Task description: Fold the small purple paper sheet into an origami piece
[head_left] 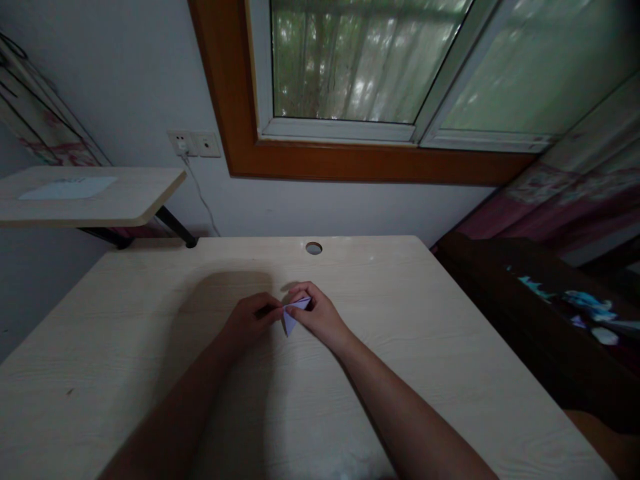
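Note:
A small piece of folded purple paper (289, 323) with pointed corners is held between my two hands, over the middle of the pale wooden desk (380, 373). My left hand (253, 317) pinches the paper's left edge between thumb and fingertips. On the other side, my right hand (317, 310) grips it, thumb on the near face and fingers behind. One tip of the paper points down toward me. The fingers hide part of its far side, so its full shape cannot be made out.
A round cable hole (314, 248) lies near the desk's back edge. At the left, a raised shelf (150, 193) on black legs holds a paper sheet (70, 188). A white cord (203, 197) hangs from the wall socket (194, 143). Dark furniture with scattered items (590, 305) stands right.

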### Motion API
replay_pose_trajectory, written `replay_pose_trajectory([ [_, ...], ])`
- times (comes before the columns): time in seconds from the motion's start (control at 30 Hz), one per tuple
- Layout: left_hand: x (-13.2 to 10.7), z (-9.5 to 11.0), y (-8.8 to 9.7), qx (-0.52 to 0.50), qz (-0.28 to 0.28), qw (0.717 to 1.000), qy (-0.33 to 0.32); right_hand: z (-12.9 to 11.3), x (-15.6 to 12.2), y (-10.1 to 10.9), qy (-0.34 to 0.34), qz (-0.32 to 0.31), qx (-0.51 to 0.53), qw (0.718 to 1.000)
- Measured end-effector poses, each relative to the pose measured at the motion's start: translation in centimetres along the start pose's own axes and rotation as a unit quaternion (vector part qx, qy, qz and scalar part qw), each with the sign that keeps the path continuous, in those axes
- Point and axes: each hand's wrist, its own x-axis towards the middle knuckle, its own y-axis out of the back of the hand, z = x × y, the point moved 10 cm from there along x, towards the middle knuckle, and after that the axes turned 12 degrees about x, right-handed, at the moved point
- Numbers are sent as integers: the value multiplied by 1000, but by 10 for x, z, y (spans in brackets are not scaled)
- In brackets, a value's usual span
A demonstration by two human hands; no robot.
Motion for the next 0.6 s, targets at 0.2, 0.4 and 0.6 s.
replay_pose_trajectory([
  [0.2,0,2,2,7,5,1000,0,-1,-1,-3,3,-9,-3,1000],
  [0.4,1,-8,4,-56,8,997,43,0,0,4,-18,32,36,999],
  [0.6,1,-24,7,-131,35,987,85,1,6,22,11,107,138,985],
])
